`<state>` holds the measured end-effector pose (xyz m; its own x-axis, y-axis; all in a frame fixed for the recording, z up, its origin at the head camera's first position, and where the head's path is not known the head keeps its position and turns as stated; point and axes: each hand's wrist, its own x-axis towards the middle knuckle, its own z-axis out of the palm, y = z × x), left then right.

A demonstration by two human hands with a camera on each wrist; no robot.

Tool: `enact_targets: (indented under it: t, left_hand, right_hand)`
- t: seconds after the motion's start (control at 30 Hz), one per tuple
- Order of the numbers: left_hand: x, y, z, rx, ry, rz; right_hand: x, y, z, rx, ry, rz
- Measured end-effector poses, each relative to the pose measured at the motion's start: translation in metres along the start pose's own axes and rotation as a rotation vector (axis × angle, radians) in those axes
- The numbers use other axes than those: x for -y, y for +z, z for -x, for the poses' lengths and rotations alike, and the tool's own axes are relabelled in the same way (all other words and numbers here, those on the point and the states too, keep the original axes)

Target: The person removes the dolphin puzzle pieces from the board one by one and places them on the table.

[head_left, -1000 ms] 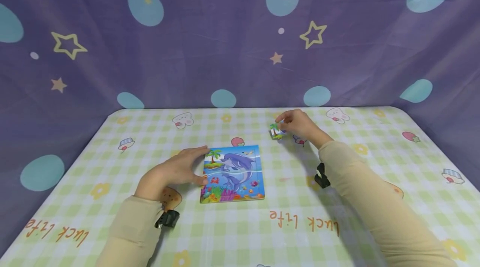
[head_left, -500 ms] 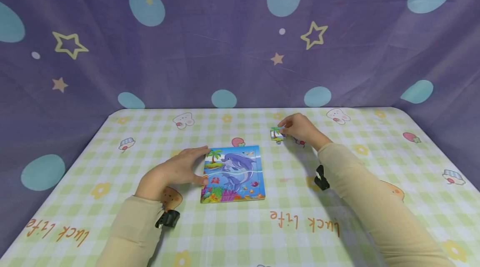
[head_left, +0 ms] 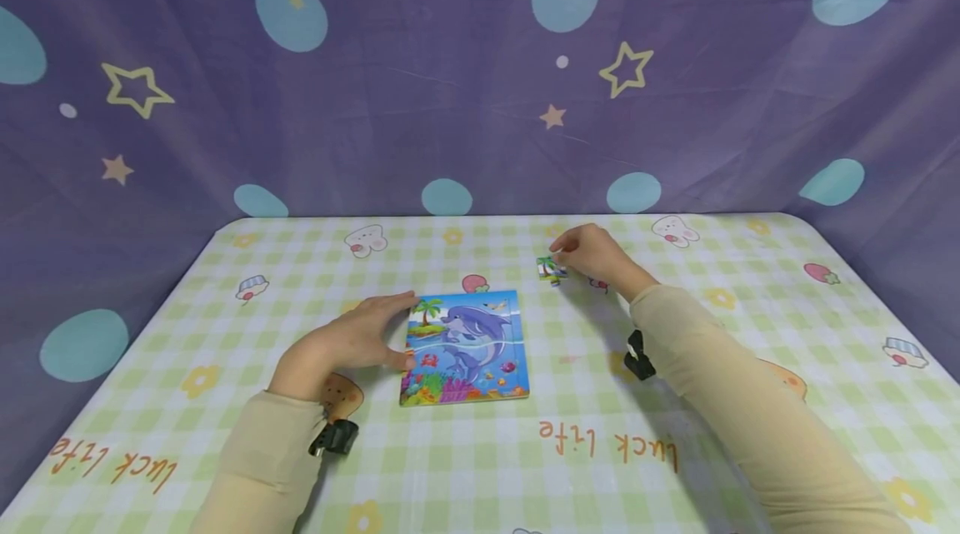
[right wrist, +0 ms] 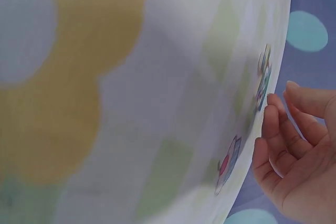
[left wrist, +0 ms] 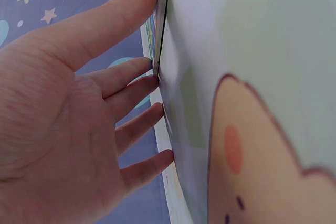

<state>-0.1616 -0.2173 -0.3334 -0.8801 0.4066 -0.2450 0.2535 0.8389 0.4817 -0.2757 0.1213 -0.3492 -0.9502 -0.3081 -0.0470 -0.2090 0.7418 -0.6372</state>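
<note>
A flat dolphin puzzle board [head_left: 465, 346] lies on the table in front of me, printed with a palm tree, a crab and corals. My left hand [head_left: 348, 338] rests at its left side, thumb on the left edge and fingertips at the upper left corner. In the left wrist view those fingers [left wrist: 142, 174] are spread and nearly straight. Farther back on the right, a small jigsaw piece [head_left: 551, 269] with a palm tree lies on the cloth. My right hand [head_left: 596, 255] is just over it. In the right wrist view, the thumb and bent fingers sit beside the piece [right wrist: 264, 82].
A green-checked tablecloth [head_left: 585, 488] with printed flowers, rabbits and lettering covers the table. Behind the far edge hangs a purple curtain [head_left: 375, 117] with stars and blue ovals. A black wrist device [head_left: 335, 437] shows at the left cuff.
The jigsaw piece was tilted in my right fingers and now lies flat on the cloth. My right hand has lowered and let go. Left hand and board stay put.
</note>
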Motion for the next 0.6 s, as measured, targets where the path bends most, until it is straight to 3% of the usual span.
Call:
enact_targets:
  t: [0.6]
  left_hand:
    - [0.000,0.000,0.001,0.000,-0.002,-0.004]
  right_hand:
    - [0.048,0.031,-0.003,0.062,-0.197,-0.014]
